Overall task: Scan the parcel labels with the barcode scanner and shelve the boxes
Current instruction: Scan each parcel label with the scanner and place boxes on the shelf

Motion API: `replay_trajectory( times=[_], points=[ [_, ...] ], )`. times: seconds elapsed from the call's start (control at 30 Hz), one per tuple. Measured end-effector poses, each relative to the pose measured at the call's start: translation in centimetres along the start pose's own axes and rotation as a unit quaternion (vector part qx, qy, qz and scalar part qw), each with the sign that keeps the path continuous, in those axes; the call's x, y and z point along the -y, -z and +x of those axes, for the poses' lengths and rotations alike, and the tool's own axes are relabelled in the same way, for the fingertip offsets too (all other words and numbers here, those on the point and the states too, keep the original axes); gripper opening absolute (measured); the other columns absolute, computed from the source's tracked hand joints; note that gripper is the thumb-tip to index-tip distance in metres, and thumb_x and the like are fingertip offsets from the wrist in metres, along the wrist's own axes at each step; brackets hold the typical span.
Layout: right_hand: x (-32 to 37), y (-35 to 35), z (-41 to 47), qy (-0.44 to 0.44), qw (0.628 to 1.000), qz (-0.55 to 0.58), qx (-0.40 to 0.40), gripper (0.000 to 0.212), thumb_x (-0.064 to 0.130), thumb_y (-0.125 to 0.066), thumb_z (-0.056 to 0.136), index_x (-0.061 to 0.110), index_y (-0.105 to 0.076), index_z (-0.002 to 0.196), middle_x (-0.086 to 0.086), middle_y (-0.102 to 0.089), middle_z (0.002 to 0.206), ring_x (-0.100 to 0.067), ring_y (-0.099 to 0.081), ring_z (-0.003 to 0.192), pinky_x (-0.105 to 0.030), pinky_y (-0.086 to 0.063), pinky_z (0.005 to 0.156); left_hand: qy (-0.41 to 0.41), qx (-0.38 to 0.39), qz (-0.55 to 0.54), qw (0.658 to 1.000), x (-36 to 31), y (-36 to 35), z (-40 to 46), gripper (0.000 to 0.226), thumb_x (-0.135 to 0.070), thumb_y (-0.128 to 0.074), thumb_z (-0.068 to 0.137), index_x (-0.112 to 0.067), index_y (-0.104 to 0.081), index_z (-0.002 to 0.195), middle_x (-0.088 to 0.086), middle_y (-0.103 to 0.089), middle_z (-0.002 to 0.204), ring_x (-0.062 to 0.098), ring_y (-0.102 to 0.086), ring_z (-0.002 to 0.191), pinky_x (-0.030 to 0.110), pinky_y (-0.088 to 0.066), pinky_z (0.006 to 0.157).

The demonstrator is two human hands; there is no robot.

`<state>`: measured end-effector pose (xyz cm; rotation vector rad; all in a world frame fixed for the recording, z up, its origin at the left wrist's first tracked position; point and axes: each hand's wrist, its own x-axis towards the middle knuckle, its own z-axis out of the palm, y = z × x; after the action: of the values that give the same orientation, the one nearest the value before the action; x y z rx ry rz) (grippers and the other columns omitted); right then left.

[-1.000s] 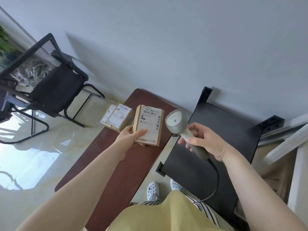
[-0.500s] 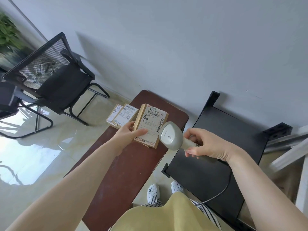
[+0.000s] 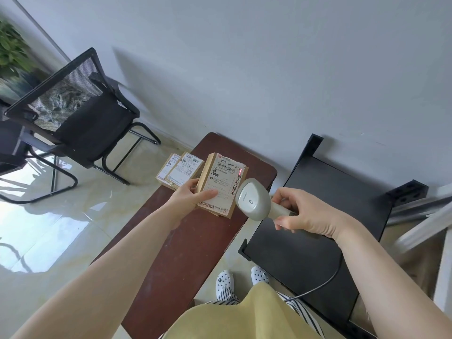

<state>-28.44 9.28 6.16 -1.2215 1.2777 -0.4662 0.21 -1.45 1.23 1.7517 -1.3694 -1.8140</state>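
My left hand grips a small brown parcel box by its left side, thumb on the white label, label facing up. My right hand holds the handle of a grey barcode scanner, its head just right of the box and over the label's lower right corner. A red scan light shows on the barcode strip at the label's right edge. Two more labelled boxes lie on the brown table behind my left hand. The black shelf stands to the right.
A black mesh chair stands at the left on the glossy tile floor. The scanner's cable hangs over the shelf top. White rails lean at the far right. The wall is close behind the table and shelf.
The scanner head has swung down and left, closer to the box's label, and a red scan light now shows on the barcode. My left hand keeps the box in about the same place.
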Motion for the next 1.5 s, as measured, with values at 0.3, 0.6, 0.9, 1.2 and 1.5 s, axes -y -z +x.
replay_trajectory(
  times=[0.3, 0.6, 0.9, 1.2, 1.5],
  points=[
    [-0.9, -0.1, 0.1, -0.004, 1.000, 0.017, -0.006, 0.026, 0.021, -0.064, 0.074, 0.014, -0.055, 0.097, -0.005, -0.075, 0.080, -0.015, -0.061, 0.068, -0.030, -0.049, 0.063, 0.008, -0.007, 0.008, 1.000, 0.1, -0.3, 0.4, 0.058, -0.027, -0.080, 0.086, -0.019, -0.052, 0.135, 0.002, -0.075, 0.110, 0.004, -0.076, 0.080, 0.011, -0.054, 0.060],
    [0.8, -3.3, 0.7, 0.039, 0.941, 0.317, -0.110, 0.052, 0.038, -0.067, 0.064, 0.003, -0.054, 0.101, -0.012, -0.067, 0.078, -0.019, -0.052, 0.062, -0.028, -0.045, 0.056, 0.028, -0.040, -0.032, 0.998, 0.9, -1.8, 0.6, 0.084, -0.053, -0.089, 0.067, -0.021, -0.053, 0.137, -0.001, -0.074, 0.116, 0.016, -0.073, 0.105, 0.042, -0.053, 0.105],
    [3.3, -7.2, 1.3, 0.000, 0.851, 0.512, -0.119, 0.031, 0.029, -0.058, 0.075, 0.006, -0.063, 0.095, -0.004, -0.062, 0.074, -0.011, -0.051, 0.058, -0.021, -0.044, 0.053, 0.026, -0.068, -0.066, 0.995, 0.7, -4.1, 0.7, 0.115, -0.072, -0.090, 0.039, -0.024, -0.053, 0.136, -0.003, -0.073, 0.118, 0.017, -0.071, 0.109, 0.043, -0.052, 0.104],
    [3.4, -7.3, 1.4, -0.015, 0.847, 0.511, -0.145, 0.029, 0.029, -0.058, 0.076, 0.009, -0.062, 0.095, -0.004, -0.061, 0.073, -0.011, -0.050, 0.055, -0.020, -0.044, 0.051, 0.024, -0.079, -0.070, 0.994, 1.0, -4.5, 0.5, 0.107, -0.068, -0.086, 0.046, -0.025, -0.051, 0.138, -0.003, -0.073, 0.119, 0.016, -0.071, 0.108, 0.042, -0.053, 0.103],
    [0.3, -6.3, 1.9, -0.037, 0.839, 0.467, -0.278, 0.023, 0.022, -0.064, 0.094, 0.005, -0.057, 0.107, -0.010, -0.070, 0.086, -0.016, -0.060, 0.068, -0.030, -0.053, 0.067, 0.032, -0.078, -0.075, 0.994, 1.3, -4.4, 0.5, 0.099, -0.066, -0.087, 0.053, -0.024, -0.054, 0.136, -0.007, -0.075, 0.115, 0.013, -0.070, 0.109, 0.043, -0.049, 0.108]
  ],
)
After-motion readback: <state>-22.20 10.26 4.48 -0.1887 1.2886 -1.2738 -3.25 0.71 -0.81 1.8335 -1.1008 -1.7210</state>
